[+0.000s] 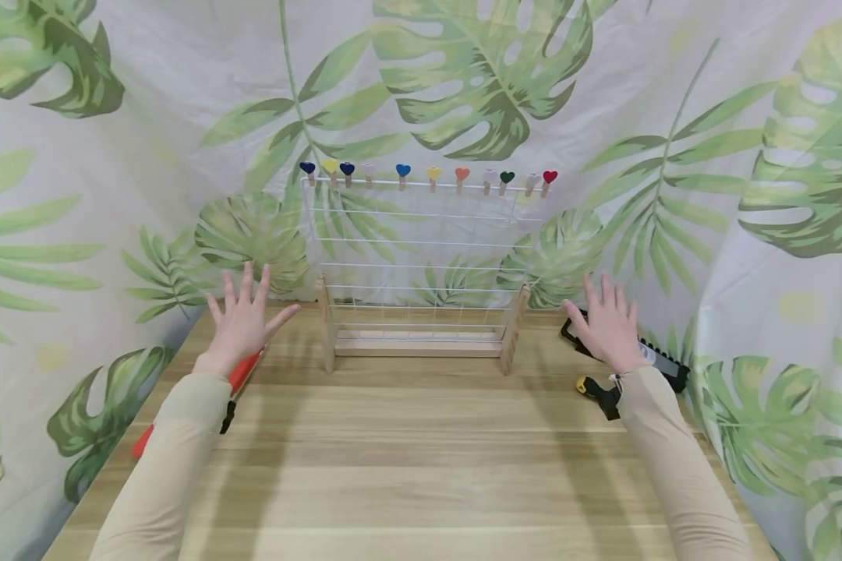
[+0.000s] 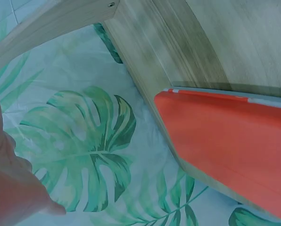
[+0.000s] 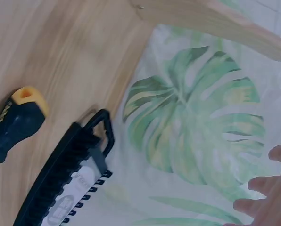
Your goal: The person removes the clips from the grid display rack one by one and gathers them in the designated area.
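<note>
The likeliest trouble, I judge, is an accidental knock. The left sleeve [image 1: 189, 421] passes over the red object [image 2: 220, 141] at the left of the surface [image 1: 421, 467], so a low sweep of that forearm could drag it toward the left edge. On the right, the black toothed case [image 3: 55, 169] and the black-and-yellow handle [image 3: 20, 121] lie close by the right wrist; a careless drop of the arm could catch either, and the case, lying near the right edge, might slide off. The wire rack [image 1: 417, 351] stands upright at the far middle; a bump high up could tip it or loosen the heart clips [image 1: 403, 171] along its top wire.

As for pose, the left hand [image 1: 242, 327] stretches forward to the left of the rack and the right hand [image 1: 609, 327] mirrors it on the right, backs up, fingers pointing far, thumbs inward. Both appear raised above the surface. Each grip is spread wide, with nothing in hold, and apart from the rack.
</note>
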The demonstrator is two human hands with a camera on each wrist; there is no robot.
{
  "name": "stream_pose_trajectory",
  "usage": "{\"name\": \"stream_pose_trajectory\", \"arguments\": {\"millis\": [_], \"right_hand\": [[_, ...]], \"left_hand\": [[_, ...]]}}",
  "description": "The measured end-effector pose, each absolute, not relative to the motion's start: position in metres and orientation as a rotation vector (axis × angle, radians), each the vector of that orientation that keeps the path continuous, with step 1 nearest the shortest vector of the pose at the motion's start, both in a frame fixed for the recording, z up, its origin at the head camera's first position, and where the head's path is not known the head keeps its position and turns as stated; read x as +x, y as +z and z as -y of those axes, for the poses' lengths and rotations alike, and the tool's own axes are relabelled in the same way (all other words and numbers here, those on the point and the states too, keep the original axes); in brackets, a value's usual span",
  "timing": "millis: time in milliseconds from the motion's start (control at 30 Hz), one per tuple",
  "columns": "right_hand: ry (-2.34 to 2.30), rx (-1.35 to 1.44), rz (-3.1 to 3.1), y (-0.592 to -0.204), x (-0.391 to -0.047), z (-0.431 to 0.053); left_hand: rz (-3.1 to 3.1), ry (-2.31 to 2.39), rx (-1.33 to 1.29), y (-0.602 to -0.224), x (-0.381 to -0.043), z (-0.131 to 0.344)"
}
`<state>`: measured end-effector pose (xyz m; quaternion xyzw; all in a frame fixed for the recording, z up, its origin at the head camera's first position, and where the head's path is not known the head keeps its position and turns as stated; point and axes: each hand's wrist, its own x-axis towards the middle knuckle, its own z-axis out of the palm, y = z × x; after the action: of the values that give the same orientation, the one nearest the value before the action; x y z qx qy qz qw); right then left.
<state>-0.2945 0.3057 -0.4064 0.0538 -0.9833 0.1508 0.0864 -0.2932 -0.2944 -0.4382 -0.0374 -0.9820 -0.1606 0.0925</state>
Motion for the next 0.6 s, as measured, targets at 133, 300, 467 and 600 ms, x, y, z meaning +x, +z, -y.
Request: {"name": "stream_pose_trajectory", "arguments": {"millis": [133,300,467,600], "right_hand": [[0.530,0.206,2.859,-0.396,-0.293,-0.302],[0.763,0.246,2.743,-0.381,-0.291,-0.296],[0.986,0.272,2.598,-0.364,-0.289,-0.287],[1.167,0.275,2.484,-0.349,-0.290,-0.280]], "left_hand": [[2.905,-0.574,-0.183,-0.439,-0.295,0.293],[2.861,-0.726,-0.314,-0.441,-0.299,0.289],[2.823,-0.994,-0.394,-0.443,-0.303,0.283],[2.826,-1.131,-0.370,-0.448,-0.309,0.277]]}}
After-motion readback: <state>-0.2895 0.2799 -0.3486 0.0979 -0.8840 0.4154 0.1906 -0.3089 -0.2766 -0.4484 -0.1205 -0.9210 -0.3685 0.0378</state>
